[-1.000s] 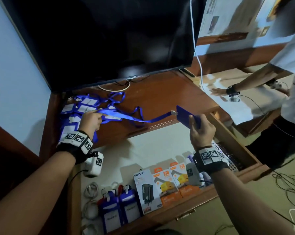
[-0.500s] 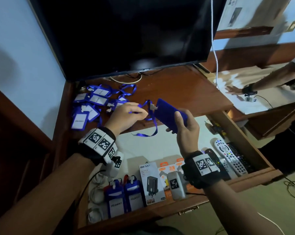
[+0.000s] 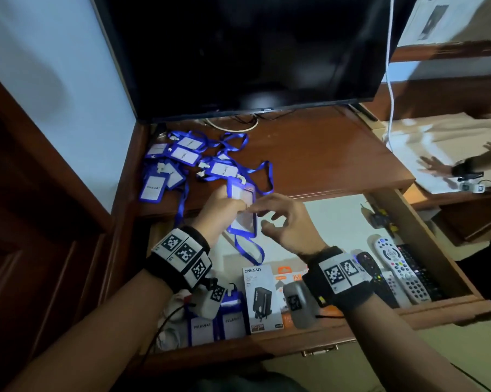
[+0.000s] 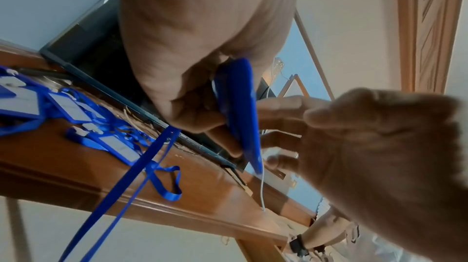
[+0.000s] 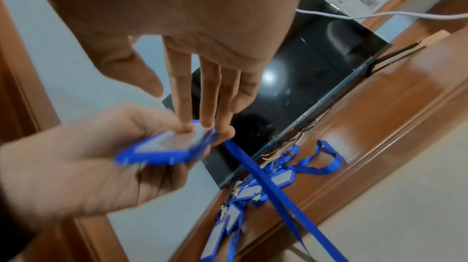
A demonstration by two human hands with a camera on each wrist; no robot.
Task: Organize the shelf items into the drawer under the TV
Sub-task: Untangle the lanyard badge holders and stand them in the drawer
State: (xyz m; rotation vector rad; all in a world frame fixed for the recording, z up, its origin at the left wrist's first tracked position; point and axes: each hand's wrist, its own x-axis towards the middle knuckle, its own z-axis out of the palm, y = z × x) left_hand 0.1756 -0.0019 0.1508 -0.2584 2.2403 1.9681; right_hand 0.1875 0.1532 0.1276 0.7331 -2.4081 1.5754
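Left hand (image 3: 223, 206) grips blue badge holder (image 3: 242, 210); right hand (image 3: 285, 222), fingers extended, touches it. Recommend gathering trailing lanyard (image 3: 250, 250) before lowering into drawer (image 3: 436, 267).

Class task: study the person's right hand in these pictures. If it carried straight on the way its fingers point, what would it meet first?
The right hand points left at the blue badge holder gripped by the left hand. In the right wrist view its fingertips already seem to touch the holder's clear face, so that comes first.
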